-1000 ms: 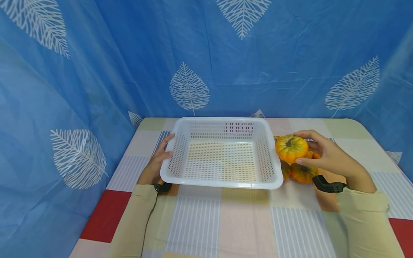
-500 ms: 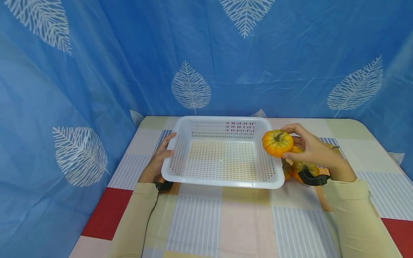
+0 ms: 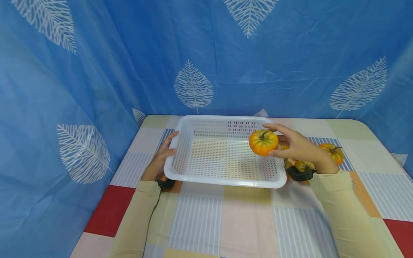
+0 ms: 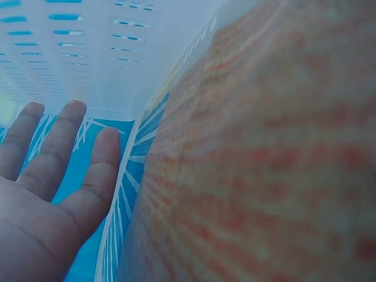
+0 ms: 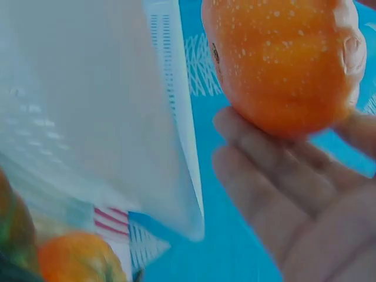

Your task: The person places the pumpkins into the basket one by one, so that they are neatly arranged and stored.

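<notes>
A small orange-and-green pumpkin with a short stem is in my right hand, held above the right end of a white perforated plastic basket. The right wrist view shows fingers against the underside of the same pumpkin, above the basket's side wall. My left hand is at the basket's left rim, its thumb and a finger touching it. In the left wrist view, its fingers are spread and fairly straight beside the perforated wall. No thing shows inside the basket.
Several more pumpkins lie right of the basket, partly hidden by the right hand and wrist; one pumpkin sits farther right. A patchwork cloth covers the table. Blue leaf-printed curtains hang behind and at the sides.
My right hand has carried the pumpkin left, from above the other pumpkins to over the basket's right end. The left hand has stayed at the left rim.
</notes>
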